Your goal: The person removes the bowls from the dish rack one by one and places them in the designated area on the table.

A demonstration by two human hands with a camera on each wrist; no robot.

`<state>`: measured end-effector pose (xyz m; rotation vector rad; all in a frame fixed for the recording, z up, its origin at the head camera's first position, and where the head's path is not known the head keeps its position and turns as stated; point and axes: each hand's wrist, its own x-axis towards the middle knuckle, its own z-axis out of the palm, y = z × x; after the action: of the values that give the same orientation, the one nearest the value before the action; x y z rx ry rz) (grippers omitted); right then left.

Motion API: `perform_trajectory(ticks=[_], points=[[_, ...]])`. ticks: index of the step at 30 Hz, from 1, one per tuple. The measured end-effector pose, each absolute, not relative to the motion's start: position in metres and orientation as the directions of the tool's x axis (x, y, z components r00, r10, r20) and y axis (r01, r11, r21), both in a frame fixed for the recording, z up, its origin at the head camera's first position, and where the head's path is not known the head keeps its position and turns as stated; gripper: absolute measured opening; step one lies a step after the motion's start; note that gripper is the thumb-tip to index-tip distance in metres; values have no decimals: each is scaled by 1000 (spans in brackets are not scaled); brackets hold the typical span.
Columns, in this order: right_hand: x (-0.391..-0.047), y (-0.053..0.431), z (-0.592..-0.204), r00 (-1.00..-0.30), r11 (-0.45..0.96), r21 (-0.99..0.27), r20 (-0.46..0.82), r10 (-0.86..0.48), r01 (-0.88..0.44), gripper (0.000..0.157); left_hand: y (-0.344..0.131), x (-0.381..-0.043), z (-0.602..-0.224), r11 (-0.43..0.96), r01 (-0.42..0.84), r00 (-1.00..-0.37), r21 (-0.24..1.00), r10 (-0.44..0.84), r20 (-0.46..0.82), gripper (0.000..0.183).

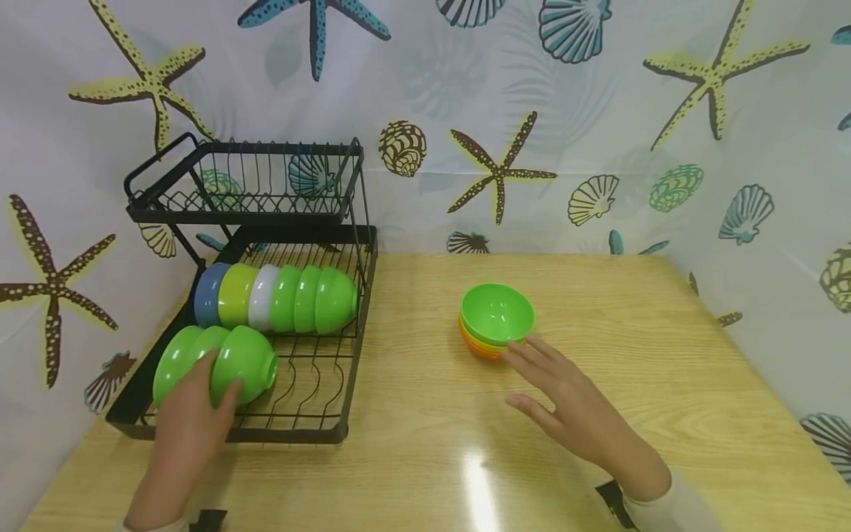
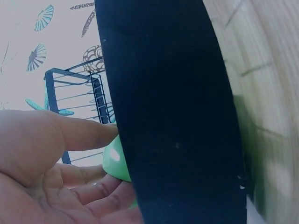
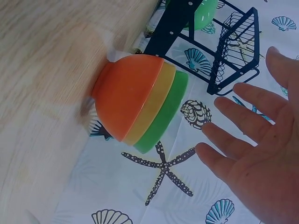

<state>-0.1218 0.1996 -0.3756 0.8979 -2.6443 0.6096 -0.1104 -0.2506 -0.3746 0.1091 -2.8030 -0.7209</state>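
In the head view my left hand (image 1: 195, 406) is at the front row of the black dish rack (image 1: 346, 369), gripping the rightmost green bowl (image 1: 246, 362) between thumb and fingers. Two more green bowls (image 1: 174, 362) stand on edge to its left. The rack's dark frame hides part of this grip in the left wrist view, where a bit of green bowl (image 2: 116, 161) shows. My right hand (image 1: 575, 410) is held with fingers spread, just in front of a nested stack on the table: a green bowl (image 1: 497, 314) on top, then a yellow bowl (image 3: 152, 105) and an orange bowl (image 3: 126, 95).
Behind the front row, a back row in the rack holds a blue bowl (image 1: 207, 295), a yellow-green bowl (image 1: 236, 295), a white bowl (image 1: 262, 299) and several green bowls (image 1: 335, 299). An upper rack shelf (image 1: 242, 218) overhangs them. A patterned curtain (image 1: 425, 89) surrounds the wooden table (image 1: 412, 414).
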Motion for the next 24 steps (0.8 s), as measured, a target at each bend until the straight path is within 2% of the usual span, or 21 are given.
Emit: perform_trajectory(ticks=[12, 24], points=[[-123, 199, -377, -771, 714, -304, 358, -527, -630, 54, -260, -109, -377, 835, -23, -969, 549, -155, 194, 48], [-124, 201, -378, -758, 707, -290, 367, -540, -645, 55, -258, -107, -379, 818, 13, -949, 575, -172, 265, 43]])
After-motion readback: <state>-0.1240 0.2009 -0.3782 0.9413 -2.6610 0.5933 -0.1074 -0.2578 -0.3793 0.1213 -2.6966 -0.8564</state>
